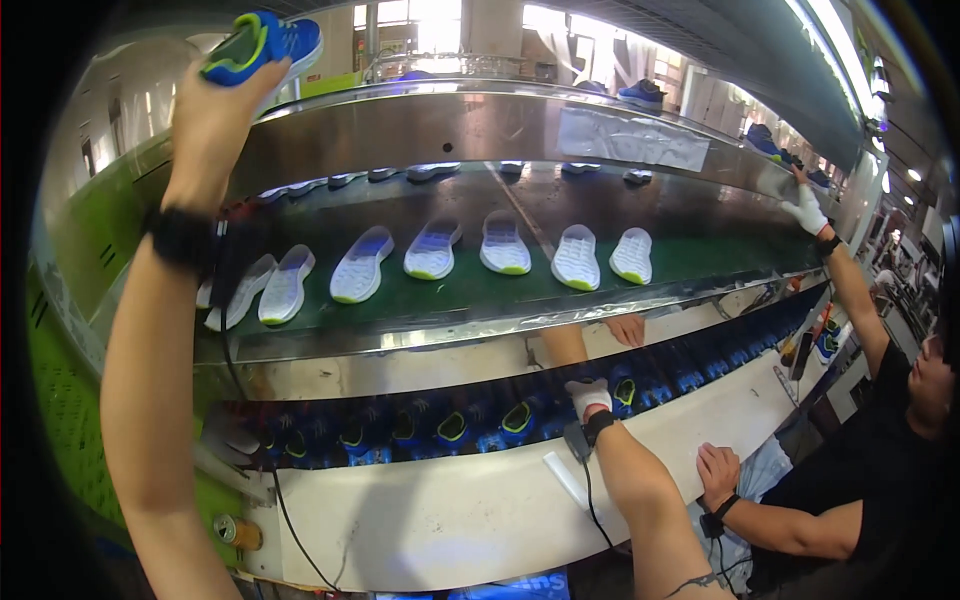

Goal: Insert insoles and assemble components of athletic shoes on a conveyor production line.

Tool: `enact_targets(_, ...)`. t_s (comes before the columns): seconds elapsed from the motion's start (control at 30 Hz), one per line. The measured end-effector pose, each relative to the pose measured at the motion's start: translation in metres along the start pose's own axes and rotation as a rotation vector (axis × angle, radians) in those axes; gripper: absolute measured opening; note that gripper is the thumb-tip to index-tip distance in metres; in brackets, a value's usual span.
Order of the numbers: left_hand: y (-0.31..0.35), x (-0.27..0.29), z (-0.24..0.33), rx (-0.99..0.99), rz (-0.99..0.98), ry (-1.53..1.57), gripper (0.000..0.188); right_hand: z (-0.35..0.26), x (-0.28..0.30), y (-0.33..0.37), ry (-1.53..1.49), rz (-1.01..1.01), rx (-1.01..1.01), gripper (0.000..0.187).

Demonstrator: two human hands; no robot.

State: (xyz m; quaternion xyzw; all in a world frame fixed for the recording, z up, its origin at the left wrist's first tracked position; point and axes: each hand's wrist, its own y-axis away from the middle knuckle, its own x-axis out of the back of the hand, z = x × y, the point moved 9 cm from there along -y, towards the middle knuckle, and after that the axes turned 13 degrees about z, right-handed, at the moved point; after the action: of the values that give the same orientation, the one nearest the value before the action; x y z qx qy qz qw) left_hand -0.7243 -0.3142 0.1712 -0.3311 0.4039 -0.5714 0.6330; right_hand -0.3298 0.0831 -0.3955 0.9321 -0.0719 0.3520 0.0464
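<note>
Blue mesh sports shoe with yellow-green lining (262, 42): left hand (215, 110) is holding it raised above the steel conveyor's top shelf (450, 120), fingers wrapped under its sole. Right hand (588, 396), white-gloved, is reaching into the blue shoes below that shelf (450, 425); its grip cannot be told. Judged step: setting the shoe onto the shelf, which calls for a level placement.

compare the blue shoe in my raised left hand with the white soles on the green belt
The blue and lime finished shoe is a whole shoe held high in the left hand; the white ridged soles are bare bottoms lying tread-up in a row on the green belt. Both show lime-green trim.
</note>
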Motion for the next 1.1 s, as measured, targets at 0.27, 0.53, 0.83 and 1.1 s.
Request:
enact_targets(0.27, -0.030, -0.075, -0.098, -0.001, -0.294, -0.480, 0.084, -0.107, 0.039, 0.287, -0.076, -0.931, 1.109, 0.059)
enact_targets(0.53, 0.249, 0.054, 0.044, -0.136, -0.692, 0.147, 0.048, -0.182, 0.118, 0.303, -0.246, -0.672, 1.606, 0.051)
enact_targets(0.83, 0.527, 0.117, 0.003, 0.166, -1.152, 0.007, 0.068, -0.326, 0.182, 0.126, 0.274, 0.256, 1.176, 0.027)
enact_targets(1.1, 0.529, 0.206, 0.013, 0.371, -1.018, -0.178, 0.070, -0.238, 0.292, 0.281, -0.390, 0.297, 1.406, 0.015)
